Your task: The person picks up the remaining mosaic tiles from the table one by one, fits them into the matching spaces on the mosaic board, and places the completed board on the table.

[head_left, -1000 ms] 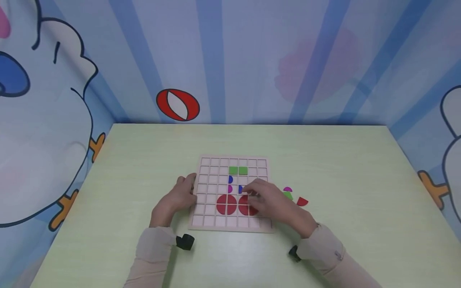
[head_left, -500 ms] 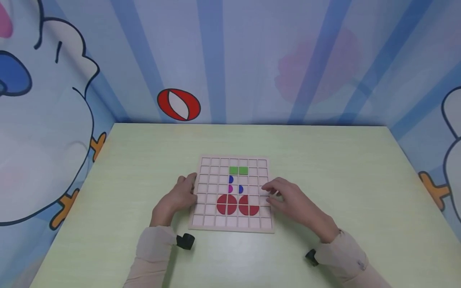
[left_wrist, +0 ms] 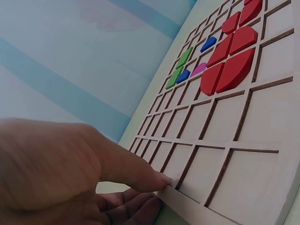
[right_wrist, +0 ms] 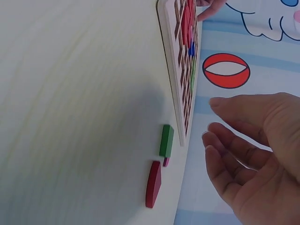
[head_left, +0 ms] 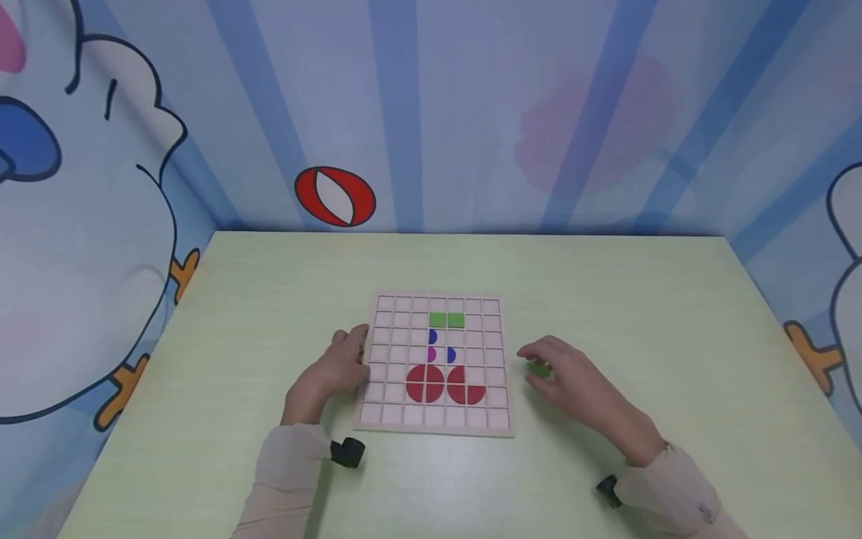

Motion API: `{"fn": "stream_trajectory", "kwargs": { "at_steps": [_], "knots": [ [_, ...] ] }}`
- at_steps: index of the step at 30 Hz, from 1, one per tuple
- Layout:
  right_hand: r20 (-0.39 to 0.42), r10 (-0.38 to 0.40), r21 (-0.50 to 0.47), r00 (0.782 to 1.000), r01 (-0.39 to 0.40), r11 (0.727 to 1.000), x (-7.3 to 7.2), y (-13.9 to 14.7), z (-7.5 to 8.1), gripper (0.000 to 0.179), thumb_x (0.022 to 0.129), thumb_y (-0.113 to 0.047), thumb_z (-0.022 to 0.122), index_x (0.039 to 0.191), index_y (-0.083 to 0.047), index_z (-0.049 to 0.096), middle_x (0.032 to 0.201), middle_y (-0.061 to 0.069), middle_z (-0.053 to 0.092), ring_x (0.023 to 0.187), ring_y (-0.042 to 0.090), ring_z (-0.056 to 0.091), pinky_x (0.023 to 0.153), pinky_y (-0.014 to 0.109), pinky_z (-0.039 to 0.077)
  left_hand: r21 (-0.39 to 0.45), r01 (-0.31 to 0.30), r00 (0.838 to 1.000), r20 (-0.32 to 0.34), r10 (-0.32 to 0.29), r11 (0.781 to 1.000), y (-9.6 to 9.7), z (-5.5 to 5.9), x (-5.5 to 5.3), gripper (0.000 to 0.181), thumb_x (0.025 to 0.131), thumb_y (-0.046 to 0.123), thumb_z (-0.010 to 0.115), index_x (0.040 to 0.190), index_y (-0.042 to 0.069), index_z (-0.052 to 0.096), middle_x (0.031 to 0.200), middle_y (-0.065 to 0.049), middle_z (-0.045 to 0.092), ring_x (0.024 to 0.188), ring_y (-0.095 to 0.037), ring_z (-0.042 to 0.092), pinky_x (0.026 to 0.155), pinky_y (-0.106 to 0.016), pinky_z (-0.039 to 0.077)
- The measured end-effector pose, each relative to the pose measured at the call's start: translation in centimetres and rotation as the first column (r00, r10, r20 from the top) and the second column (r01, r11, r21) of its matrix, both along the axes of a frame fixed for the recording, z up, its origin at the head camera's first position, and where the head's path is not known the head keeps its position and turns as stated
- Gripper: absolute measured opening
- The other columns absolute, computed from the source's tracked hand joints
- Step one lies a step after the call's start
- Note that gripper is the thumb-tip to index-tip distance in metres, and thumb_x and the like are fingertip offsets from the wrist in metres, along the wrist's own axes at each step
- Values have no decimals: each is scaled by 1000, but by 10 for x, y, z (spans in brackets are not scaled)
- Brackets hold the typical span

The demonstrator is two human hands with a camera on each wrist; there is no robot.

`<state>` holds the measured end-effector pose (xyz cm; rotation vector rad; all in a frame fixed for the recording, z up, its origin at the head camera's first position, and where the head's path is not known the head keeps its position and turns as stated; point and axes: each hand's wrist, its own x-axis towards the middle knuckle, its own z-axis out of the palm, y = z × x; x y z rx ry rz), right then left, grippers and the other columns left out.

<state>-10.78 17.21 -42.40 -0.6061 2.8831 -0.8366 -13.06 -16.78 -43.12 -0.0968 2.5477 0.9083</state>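
A wooden grid board (head_left: 434, 431) lies on the table. My left hand (head_left: 330, 367) grips its left edge, thumb on the rim and fingers curled beside it in the left wrist view. Set in its cells are green squares (head_left: 438, 320), blue half-circles (head_left: 432, 337), a magenta half-circle (head_left: 431, 355) and red quarter-circles (head_left: 416, 374). The right red circle lacks its upper right quarter. My right hand (head_left: 579, 382) hovers right of the board, fingers loosely bent, holding nothing. Near it lie a loose green piece (right_wrist: 166, 140), a magenta piece (right_wrist: 166, 162), mostly hidden, and a red piece (right_wrist: 153, 184).
The pale table (head_left: 283, 269) extends around the board on all sides. Behind it rises a blue striped wall (head_left: 458, 150) with a printed red ball (head_left: 334, 196). Cartoon figures cover the side walls.
My right hand has moved off the board to the right, over the loose pieces, uncovering the red and blue pieces it had partly hidden. My left hand has stayed at the board's edge.
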Motion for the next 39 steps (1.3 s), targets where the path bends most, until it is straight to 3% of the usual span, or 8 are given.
{"fn": "stream_trajectory", "kwargs": {
  "at_steps": [10,19,25,33,39],
  "knots": [
    [15,-36,67,999,35,997,1,19,-1,35,82,-5,70,116,-7,63,112,7,62,96,21,59,83,39,52,-3,3,1000,3,-3,1000,1,1,1,73,86,0,51,152,6,19,116,-13,39,99,-25,43,79,-36,41],
    [-55,-70,151,996,77,986,6,31,-5,37,78,-8,74,112,0,62,107,13,62,91,23,57,79,39,51,-15,9,1000,3,-9,1000,0,2,0,74,86,0,51,152,6,19,114,-13,39,97,-25,44,76,-34,41],
    [5,-157,184,988,153,971,9,35,-4,33,78,-11,74,105,3,61,96,14,61,83,24,56,77,42,51,-16,12,1000,5,-11,1000,0,3,0,73,86,0,50,152,6,19,114,-13,39,97,-25,43,76,-35,41],
    [74,-232,218,970,211,953,10,34,-7,29,79,-15,74,96,3,59,84,9,60,73,20,51,69,35,49,-13,11,1000,6,-10,1000,0,1,1,73,86,0,50,152,6,19,113,-13,39,97,-25,43,76,-34,40],
    [103,-291,223,951,263,939,11,33,-8,31,82,-25,71,88,3,58,73,7,55,65,19,48,58,28,40,-13,7,1000,5,-7,1000,1,3,1,73,86,1,50,152,6,20,113,-13,39,97,-25,43,77,-35,40]
  ]
}}
